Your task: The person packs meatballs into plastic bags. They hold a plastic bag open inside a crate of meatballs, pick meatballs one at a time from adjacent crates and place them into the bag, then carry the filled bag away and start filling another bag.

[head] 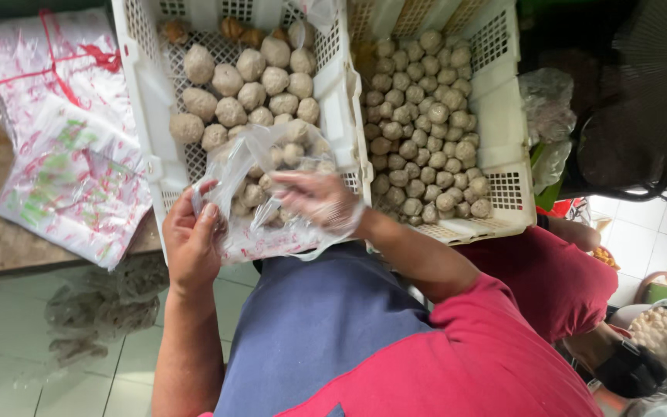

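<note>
Head view: left hand [192,245] pinching the rim of a thin clear plastic bag [260,197], part-filled with greyish meatballs, held over the near edge of a white perforated plastic crate [142,85]. Right hand [319,199], film-gloved, inside the bag mouth, fingers loosely curled; cannot tell whether holding anything. Stack of red-and-green printed clear bags [71,181] on the table, left.

Left hand [191,243]: bare, raised from the 6 o'clock side, forearm near vertical, back of hand toward the camera, fingers curled in a closed pinch grip at 12 o'clock. Right hand [319,198]: gloved in thin clear film, forearm entering from 4 o'clock, palm turned down, fingers extended toward 9 o'clock, loosely bent.
</note>
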